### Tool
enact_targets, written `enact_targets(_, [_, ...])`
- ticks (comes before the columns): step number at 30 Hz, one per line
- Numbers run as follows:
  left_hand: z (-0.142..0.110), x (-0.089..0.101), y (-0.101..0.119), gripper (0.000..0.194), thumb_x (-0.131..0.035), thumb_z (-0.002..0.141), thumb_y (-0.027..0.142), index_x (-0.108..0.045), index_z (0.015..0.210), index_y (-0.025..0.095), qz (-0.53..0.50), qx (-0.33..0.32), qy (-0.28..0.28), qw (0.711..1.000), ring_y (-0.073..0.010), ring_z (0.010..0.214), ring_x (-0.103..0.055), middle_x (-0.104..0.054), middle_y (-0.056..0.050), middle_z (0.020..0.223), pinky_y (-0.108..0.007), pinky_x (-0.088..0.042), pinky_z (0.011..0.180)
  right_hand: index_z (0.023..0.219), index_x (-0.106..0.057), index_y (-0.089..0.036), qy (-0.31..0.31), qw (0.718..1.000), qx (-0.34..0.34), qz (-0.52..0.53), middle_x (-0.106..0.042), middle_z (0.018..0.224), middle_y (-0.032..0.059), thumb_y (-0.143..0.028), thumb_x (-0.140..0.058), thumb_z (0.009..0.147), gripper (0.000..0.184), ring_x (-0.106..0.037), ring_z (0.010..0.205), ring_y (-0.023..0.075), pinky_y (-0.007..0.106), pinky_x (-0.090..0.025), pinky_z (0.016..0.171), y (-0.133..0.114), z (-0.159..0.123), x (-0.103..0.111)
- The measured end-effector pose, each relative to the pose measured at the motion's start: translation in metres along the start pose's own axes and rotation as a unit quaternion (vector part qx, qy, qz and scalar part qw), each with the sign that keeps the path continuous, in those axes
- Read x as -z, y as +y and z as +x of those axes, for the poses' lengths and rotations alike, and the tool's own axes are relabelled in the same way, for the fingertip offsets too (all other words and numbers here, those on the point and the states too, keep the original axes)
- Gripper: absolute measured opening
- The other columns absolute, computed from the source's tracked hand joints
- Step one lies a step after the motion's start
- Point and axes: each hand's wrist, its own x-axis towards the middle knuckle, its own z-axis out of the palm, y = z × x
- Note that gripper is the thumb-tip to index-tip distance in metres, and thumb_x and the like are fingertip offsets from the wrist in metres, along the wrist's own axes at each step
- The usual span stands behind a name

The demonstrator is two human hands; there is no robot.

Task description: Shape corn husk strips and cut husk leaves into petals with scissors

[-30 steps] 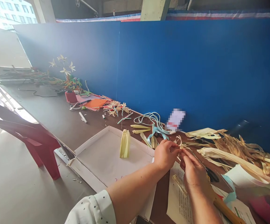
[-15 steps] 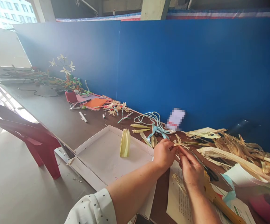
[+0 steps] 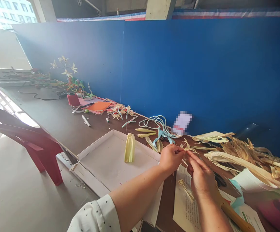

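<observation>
My left hand (image 3: 170,158) pinches a small pale corn husk flower (image 3: 186,145) at its base. From the other side the fingertips of my right hand (image 3: 201,176) close on the same base, so the two hands meet there. Thin husk strips splay out above the fingers; the part between the fingertips is hidden. Left of my hands, a yellow-green husk piece (image 3: 129,148) lies in a shallow white box lid (image 3: 103,161). A printed sheet (image 3: 185,206) with a narrow husk strip on it is below my right hand.
Dried corn husks (image 3: 248,154) and a white cup (image 3: 251,180) are on the right. Pale blue cord (image 3: 158,119) lies against the blue partition (image 3: 203,71). Orange paper (image 3: 98,106) and a red spool (image 3: 73,100) sit farther left. A red chair (image 3: 40,151) stands beside the table.
Both hands, with the husk flower between them, have shifted slightly to the right. My right wrist has turned a little, and the grip is kept.
</observation>
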Motion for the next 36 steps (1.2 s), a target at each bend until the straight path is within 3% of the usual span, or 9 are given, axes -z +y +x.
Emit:
enact_targets(3, [-0.0002,0.0007,0.0001,0.019,-0.067,0.074,0.033,-0.072,0.084,0.019,-0.021,-0.004,-0.013,1.0,-0.0131,0.079,-0.058,-0.063,-0.002,0.086,-0.025,-0.046,0.077,0.116,-0.067,-0.02,-0.009,1.0,-0.013,-0.013,-0.072,0.093,0.0061,-0.045,-0.064,0.075,0.048,-0.064,0.071,0.0191,0.032,-0.051,0.064,-0.0013,0.0004,0.0015])
enact_targets(5, [0.0004,0.0012,-0.0004,0.025,-0.07,0.071,0.039,-0.071,0.084,0.018,-0.029,0.009,-0.019,0.999,-0.0128,0.077,-0.057,-0.063,-0.002,0.085,-0.024,-0.046,0.072,0.113,-0.069,-0.021,-0.002,1.0,0.006,-0.025,-0.071,0.102,0.0075,-0.043,-0.065,0.075,0.044,-0.064,0.09,0.0234,0.037,-0.049,0.082,-0.0005,0.0009,0.002])
enact_targets(7, [0.0018,0.0012,-0.0018,0.028,-0.07,0.07,0.041,-0.07,0.082,0.016,-0.039,0.033,-0.024,0.998,-0.0121,0.072,-0.056,-0.063,-0.002,0.081,-0.024,-0.046,0.068,0.108,-0.071,-0.021,-0.001,0.999,0.023,-0.035,-0.071,0.105,0.0083,-0.042,-0.064,0.076,0.039,-0.063,0.098,0.0254,0.04,-0.047,0.089,0.0008,0.0015,0.0021])
enact_targets(11, [0.0044,0.0005,-0.0038,0.022,-0.068,0.073,0.036,-0.07,0.08,0.015,-0.052,0.051,-0.014,0.997,-0.0119,0.071,-0.057,-0.063,-0.002,0.076,-0.024,-0.046,0.067,0.106,-0.072,-0.02,-0.014,0.998,0.05,-0.04,-0.071,0.103,0.0091,-0.04,-0.063,0.077,0.036,-0.063,0.1,0.0261,0.042,-0.046,0.091,0.0011,0.0022,0.0024])
enact_targets(21, [0.0029,0.0051,0.0028,0.014,-0.063,0.075,0.029,-0.067,0.073,0.016,-0.012,0.011,0.004,1.0,-0.0114,0.071,-0.055,-0.062,-0.001,0.077,-0.024,-0.045,0.069,0.105,-0.072,-0.022,-0.017,0.998,0.031,-0.048,-0.07,0.107,0.0076,-0.041,-0.063,0.077,0.035,-0.061,0.106,0.0263,0.042,-0.043,0.095,-0.0044,-0.0002,0.0033])
enact_targets(29, [0.0052,0.002,-0.0025,0.018,-0.065,0.073,0.031,-0.066,0.078,0.014,-0.077,0.073,-0.036,0.994,-0.0098,0.065,-0.054,-0.061,-0.001,0.07,-0.021,-0.044,0.06,0.112,-0.068,-0.018,-0.036,0.999,-0.016,0.013,-0.072,0.098,0.0085,-0.044,-0.061,0.077,0.044,-0.066,0.083,0.0233,0.036,-0.051,0.073,0.0016,0.0013,0.0019])
enact_targets(32, [0.0041,0.0032,0.0009,0.02,-0.066,0.072,0.032,-0.066,0.079,0.013,-0.114,0.088,-0.058,0.988,-0.0071,0.057,-0.049,-0.058,0.001,0.064,-0.019,-0.039,0.054,0.105,-0.07,-0.019,-0.028,1.0,0.009,-0.009,-0.071,0.101,0.0073,-0.042,-0.061,0.076,0.038,-0.065,0.088,0.0229,0.035,-0.05,0.078,-0.0001,0.0028,0.0031])
enact_targets(36, [0.0028,0.0047,0.006,0.021,-0.068,0.07,0.032,-0.064,0.073,0.012,-0.155,0.124,-0.067,0.978,-0.0048,0.051,-0.041,-0.05,0.004,0.056,-0.018,-0.033,0.049,0.1,-0.071,-0.019,-0.002,0.991,0.096,-0.091,-0.071,0.101,0.008,-0.039,-0.057,0.078,0.032,-0.064,0.093,0.023,0.037,-0.047,0.087,-0.002,0.0035,0.0043])
